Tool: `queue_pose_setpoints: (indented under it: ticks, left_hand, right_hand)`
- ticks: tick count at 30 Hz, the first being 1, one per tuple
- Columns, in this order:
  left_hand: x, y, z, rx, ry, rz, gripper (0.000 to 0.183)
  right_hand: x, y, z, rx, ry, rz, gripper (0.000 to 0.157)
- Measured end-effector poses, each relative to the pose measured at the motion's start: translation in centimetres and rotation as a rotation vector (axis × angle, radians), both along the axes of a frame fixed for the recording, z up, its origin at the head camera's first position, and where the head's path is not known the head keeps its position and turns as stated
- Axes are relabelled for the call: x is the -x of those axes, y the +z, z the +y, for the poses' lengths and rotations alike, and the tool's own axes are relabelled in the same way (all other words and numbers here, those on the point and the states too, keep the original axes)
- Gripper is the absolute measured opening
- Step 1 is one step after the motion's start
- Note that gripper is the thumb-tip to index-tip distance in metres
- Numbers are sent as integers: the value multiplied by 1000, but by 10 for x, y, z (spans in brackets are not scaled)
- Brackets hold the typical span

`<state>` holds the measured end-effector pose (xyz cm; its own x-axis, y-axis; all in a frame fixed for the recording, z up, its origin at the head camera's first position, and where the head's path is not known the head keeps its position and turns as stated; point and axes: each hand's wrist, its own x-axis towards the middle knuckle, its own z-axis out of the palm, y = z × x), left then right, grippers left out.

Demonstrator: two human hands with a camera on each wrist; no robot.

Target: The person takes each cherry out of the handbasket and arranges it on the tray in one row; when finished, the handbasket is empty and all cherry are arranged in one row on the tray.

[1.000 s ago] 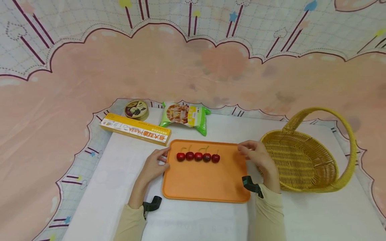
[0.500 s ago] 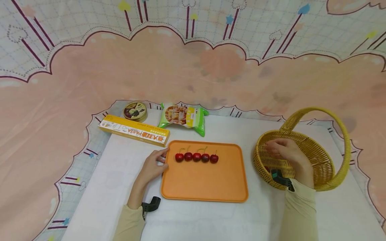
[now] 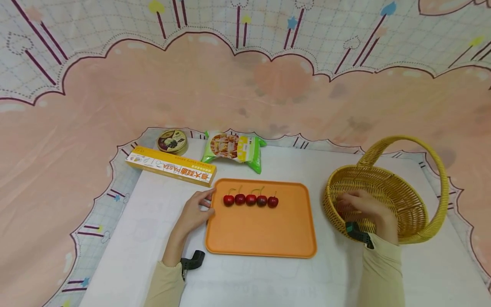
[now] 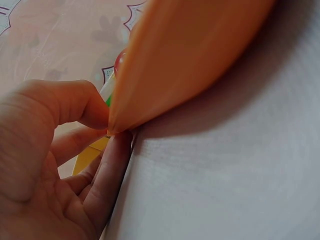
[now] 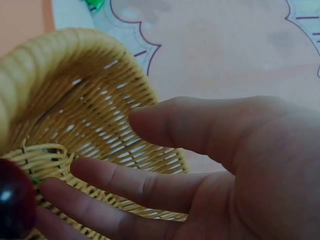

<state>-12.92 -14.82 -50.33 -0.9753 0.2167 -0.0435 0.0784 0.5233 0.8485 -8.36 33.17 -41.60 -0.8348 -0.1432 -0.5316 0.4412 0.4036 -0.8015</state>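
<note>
Your left hand (image 3: 193, 212) pinches the near-left corner of the orange tray (image 3: 261, 232) on the white worktop (image 3: 245, 281), thumb on top and fingers (image 4: 107, 170) beneath, while your right hand (image 3: 366, 209) lies in the wicker basket (image 3: 412, 213), fingers (image 5: 130, 182) spread loose, a dark cherry (image 5: 15, 200) at their tips. Just beyond your left thumb, five cherries (image 3: 251, 199) line the tray. Farther off lie a pasta box (image 3: 171, 166), a green snack bag (image 3: 234, 148) and a round tin (image 3: 171, 140).
</note>
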Motion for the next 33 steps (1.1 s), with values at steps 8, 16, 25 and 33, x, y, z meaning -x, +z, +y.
queue_pose_setpoints:
  ticks: [8, 16, 25, 33]
  left_hand:
    - [-1, 1, -1, -6, 2, 13, 59]
    - [-1, 0, -1, 1, 6, 8, 58]
    - [0, 0, 0, -3, 5, 4, 59]
    - [0, 0, 0, -6, 3, 13, 59]
  right_hand:
    - [2, -5, -2, 37, 1, 21, 52]
    - [5, -2, -1, 111, -35, 111, 47]
    - [1, 17, -4, 16, -96, 230, 45]
    - [1, 29, -8, 10, -130, 347, 35]
